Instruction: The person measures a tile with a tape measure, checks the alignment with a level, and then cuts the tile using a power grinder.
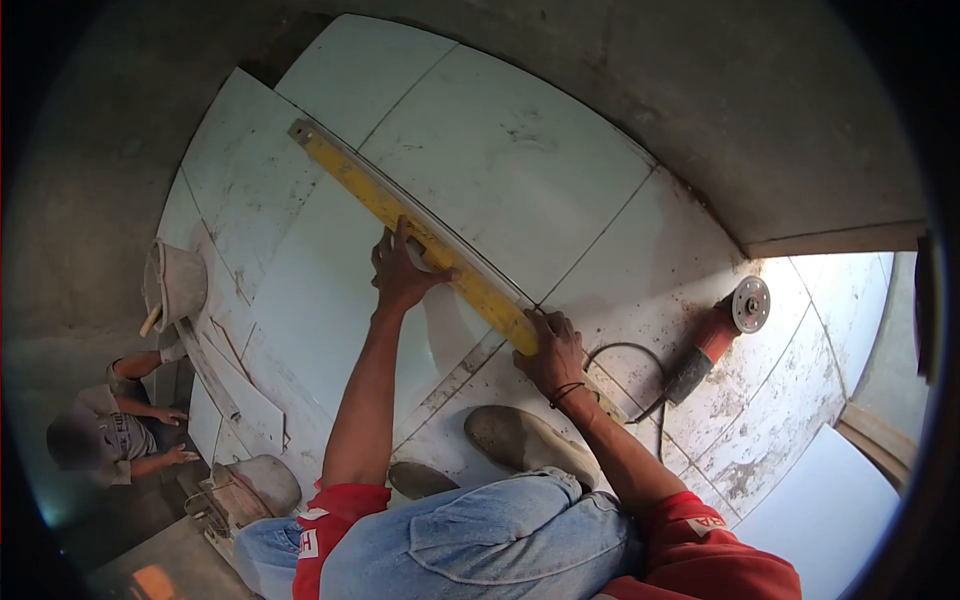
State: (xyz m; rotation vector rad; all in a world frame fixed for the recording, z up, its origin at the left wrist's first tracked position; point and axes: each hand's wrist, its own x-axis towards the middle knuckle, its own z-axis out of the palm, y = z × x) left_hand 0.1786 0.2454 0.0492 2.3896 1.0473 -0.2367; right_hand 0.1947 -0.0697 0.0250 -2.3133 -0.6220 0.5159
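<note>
A long yellow spirit level [390, 208] lies diagonally across large white floor tiles [500, 150]. My left hand [402, 272] presses on the level near its middle, fingers curled over its edge. Closer to me, my right hand [552, 352] grips the level's near end; a dark band circles that wrist. Both arms reach out from red sleeves, above my blue jeans and my dusty shoe [515, 437].
A red angle grinder [718, 335] with its disc and black cord lies on the tiles to the right. At the left stand a grey bucket [175, 283] and a second bucket [262, 484]. Another person [110, 425] crouches at the lower left. A loose tile [830, 510] leans at the lower right.
</note>
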